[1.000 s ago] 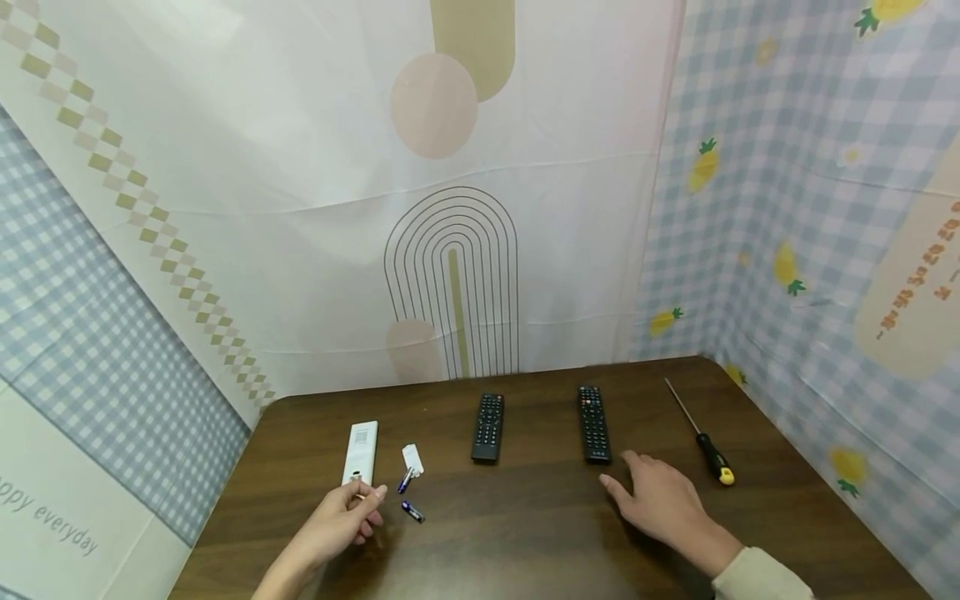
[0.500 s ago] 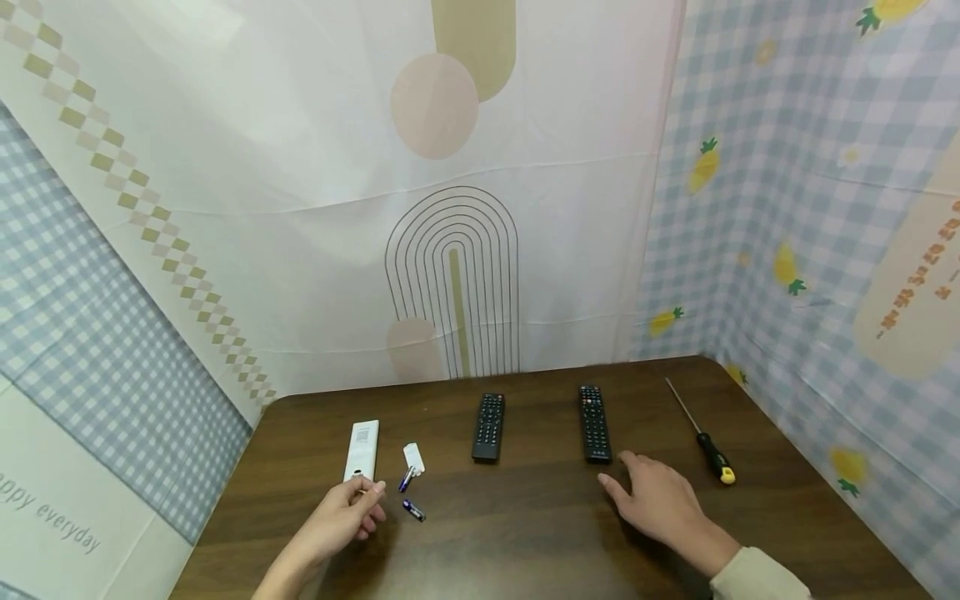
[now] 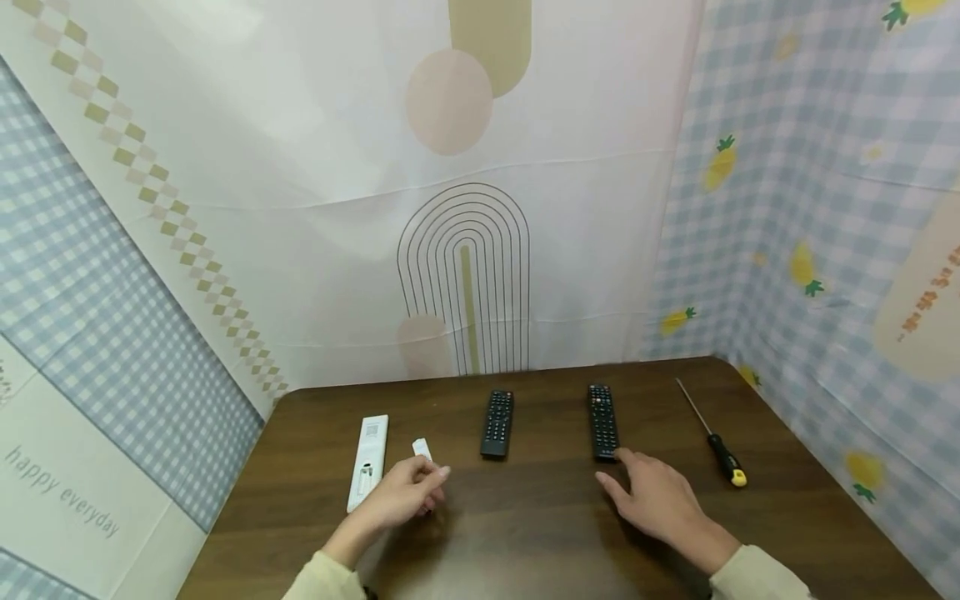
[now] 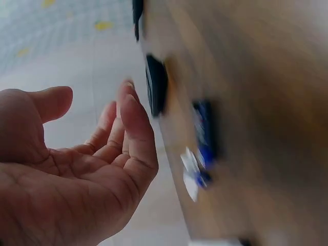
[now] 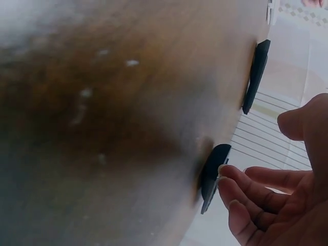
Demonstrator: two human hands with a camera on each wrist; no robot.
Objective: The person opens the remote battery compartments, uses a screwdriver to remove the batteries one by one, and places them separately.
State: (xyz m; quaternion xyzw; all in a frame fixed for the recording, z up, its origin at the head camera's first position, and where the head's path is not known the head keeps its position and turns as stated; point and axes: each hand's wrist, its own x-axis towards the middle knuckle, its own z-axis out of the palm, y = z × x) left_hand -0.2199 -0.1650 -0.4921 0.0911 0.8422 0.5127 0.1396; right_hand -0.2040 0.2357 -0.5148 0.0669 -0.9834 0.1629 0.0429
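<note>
- The left hand (image 3: 408, 493) hovers low over the desk (image 3: 525, 533), just right of the white remote (image 3: 367, 460), which lies face down with its battery slot showing.
- Its grip is slack. In the left wrist view the fingers (image 4: 134, 134) are loosely curved and the palm holds nothing.
- Two small blue batteries (image 4: 205, 137) lie on the desk just beyond those fingertips, blurred. In the head view the hand covers them.
- A small white cover (image 3: 422, 448) lies just behind the left hand, between the white remote and the nearer black remote (image 3: 497, 422).
- The right hand (image 3: 658, 502) rests on the desk with fingers spread and relaxed, gripping nothing. Its fingertips are just short of the near end of the second black remote (image 3: 603, 419).
- A screwdriver (image 3: 718, 446) lies well to the right, untouched.
- Judging by this, the step in hand is a reach for the loose batteries. Picking one up would call for a fine pinch on a small round thing that rolls easily, and for keeping clear of the cover.
</note>
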